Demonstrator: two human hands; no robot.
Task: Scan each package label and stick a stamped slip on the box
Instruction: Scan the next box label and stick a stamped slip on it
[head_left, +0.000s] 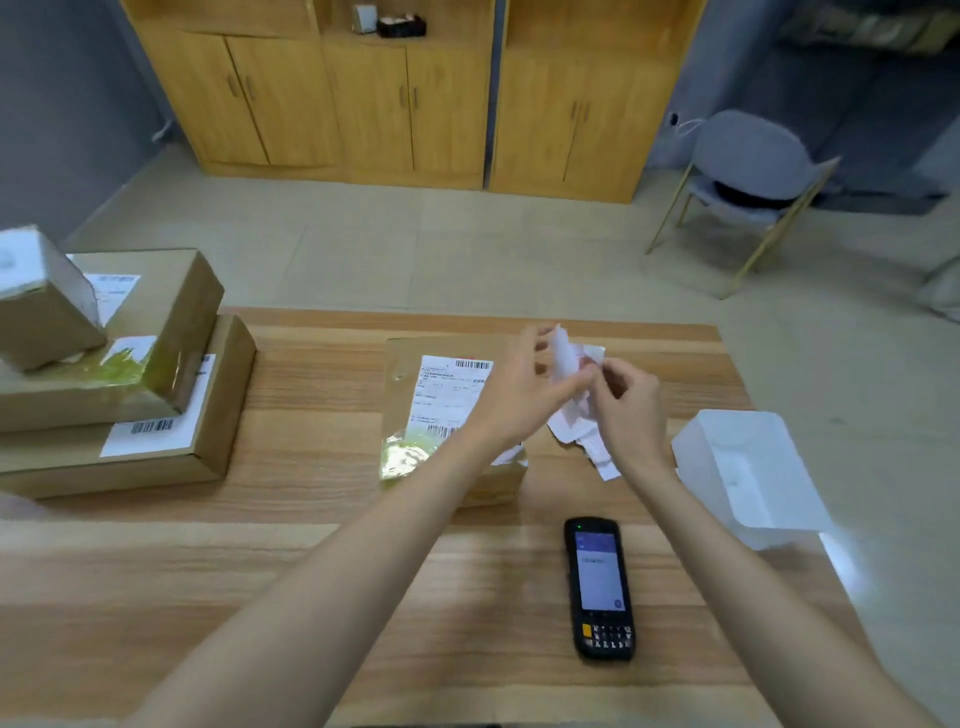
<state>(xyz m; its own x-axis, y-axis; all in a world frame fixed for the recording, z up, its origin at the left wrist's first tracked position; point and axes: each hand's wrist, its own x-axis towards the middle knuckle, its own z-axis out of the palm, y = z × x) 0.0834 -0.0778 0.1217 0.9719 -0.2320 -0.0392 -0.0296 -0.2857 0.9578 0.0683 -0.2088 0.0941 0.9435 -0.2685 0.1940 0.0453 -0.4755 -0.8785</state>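
Slip step now, I reckon: my left hand (524, 389) and right hand (629, 410) each pinch the crumpled paper slips (567, 358) just above the middle box (410, 374). The scanner (600, 587) lies on the table (311, 571), so scanning looks done. Next I'd separate one slip and press it flat beside the label (447, 395).

You reach forward with both bare arms, which converge until the hands nearly meet. Your left hand (519, 389) is raised, its upper fingers loosely spread, thumb and forefinger pinching the paper slips (566, 358). Your right hand (631, 410) curls inward, its fingertips pinching the same slips from the opposite side.
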